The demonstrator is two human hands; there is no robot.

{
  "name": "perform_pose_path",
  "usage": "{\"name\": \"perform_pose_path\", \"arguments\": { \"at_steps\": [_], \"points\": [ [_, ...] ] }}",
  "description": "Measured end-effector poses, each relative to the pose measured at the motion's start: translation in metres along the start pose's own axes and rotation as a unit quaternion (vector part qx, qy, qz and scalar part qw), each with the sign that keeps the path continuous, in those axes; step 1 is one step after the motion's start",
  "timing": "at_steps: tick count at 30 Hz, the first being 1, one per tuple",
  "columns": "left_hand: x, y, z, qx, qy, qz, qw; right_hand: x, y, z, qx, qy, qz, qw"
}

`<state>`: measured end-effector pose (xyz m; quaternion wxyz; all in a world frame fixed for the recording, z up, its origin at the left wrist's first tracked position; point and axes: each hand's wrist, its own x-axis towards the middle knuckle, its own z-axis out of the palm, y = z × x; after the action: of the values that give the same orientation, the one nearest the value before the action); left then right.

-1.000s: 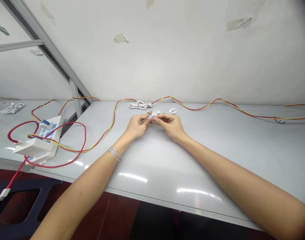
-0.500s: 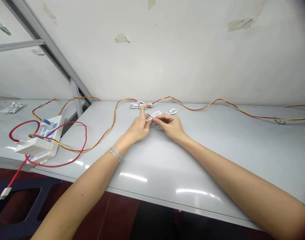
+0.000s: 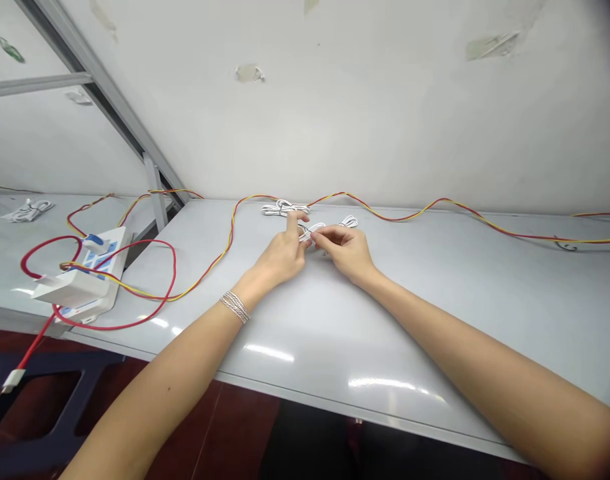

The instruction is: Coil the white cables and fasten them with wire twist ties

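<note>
Between my two hands is a white cable bundle (image 3: 312,230) with a dark tie around its middle, raised slightly over the grey table. My left hand (image 3: 283,255), a silver bracelet at its wrist, grips the bundle from the left with its index finger sticking out. From the right, my right hand (image 3: 349,253) pinches the same bundle near the tie with thumb and index finger. Its far part (image 3: 349,221) shows behind the right fingers, though I cannot tell if that is a separate bundle. Another tied white cable bundle (image 3: 283,208) lies just behind my left hand.
A white power strip (image 3: 112,257) with a plugged-in white adapter (image 3: 77,290) and looping red cord (image 3: 173,267) sits at left. A red-yellow twisted wire (image 3: 395,219) runs along the wall. One more white cable bundle (image 3: 29,211) lies far left. A blue stool (image 3: 59,373) stands below.
The view has shifted slightly. My hands stay on the cable bundle, with the left index finger a little more bent and the fingers shifted slightly around the tie.
</note>
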<state>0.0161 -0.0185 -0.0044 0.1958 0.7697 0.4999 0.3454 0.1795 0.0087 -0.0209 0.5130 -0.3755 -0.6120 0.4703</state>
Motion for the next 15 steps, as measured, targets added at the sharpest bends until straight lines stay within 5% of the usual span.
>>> {"name": "perform_pose_path", "arguments": {
  "at_steps": [15],
  "points": [
    [-0.0022,0.0047,0.0019,0.050,0.032,0.006,0.998,0.0020,-0.0003,-0.0028,-0.006,-0.016,0.061,0.998]
  ]
}}
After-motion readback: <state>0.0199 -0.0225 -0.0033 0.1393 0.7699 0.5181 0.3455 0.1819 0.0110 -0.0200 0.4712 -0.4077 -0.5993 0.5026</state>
